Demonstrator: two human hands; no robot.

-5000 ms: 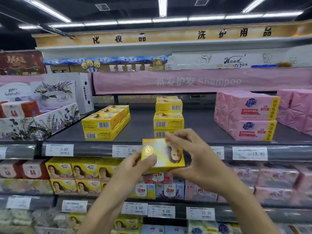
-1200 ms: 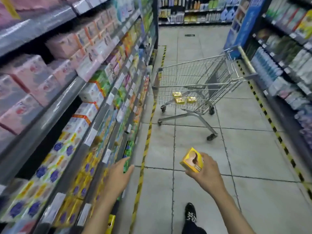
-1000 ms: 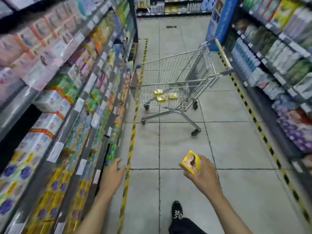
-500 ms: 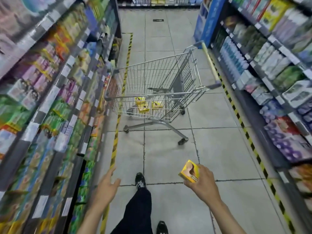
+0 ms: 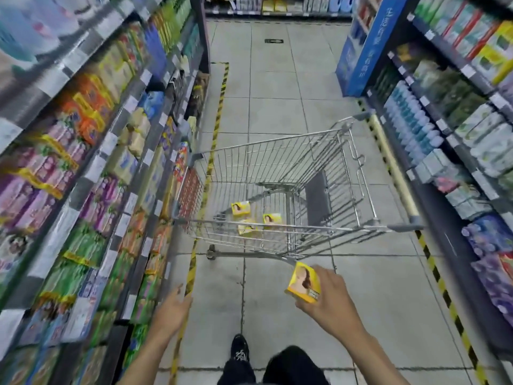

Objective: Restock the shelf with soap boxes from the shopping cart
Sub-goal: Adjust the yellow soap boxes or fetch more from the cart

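Soap box (image 5: pixel 303 283), small and yellow, sits in the right hand (image 5: pixel 331 304), fingers curled round its lower end. It looks like light, stiff cardboard with smooth printed faces, so a hold across two opposite faces should be secure, though a hard squeeze could dent a corner. Three more boxes (image 5: pixel 241 208) lie loose in the bottom of the shopping cart (image 5: pixel 333 230) ahead. The left hand (image 5: pixel 170 309) hangs empty, fingers relaxed, near the shelf (image 5: pixel 95 165).

The right grip (image 5: pixel 331 304) is extending forward on a bare, outstretched arm, its fingers and thumb curling round a tilted yellow soap box (image 5: pixel 304 282). The left grip (image 5: pixel 173 307) is hovering forward too, fingers relaxed and nearly straight, holding nothing.
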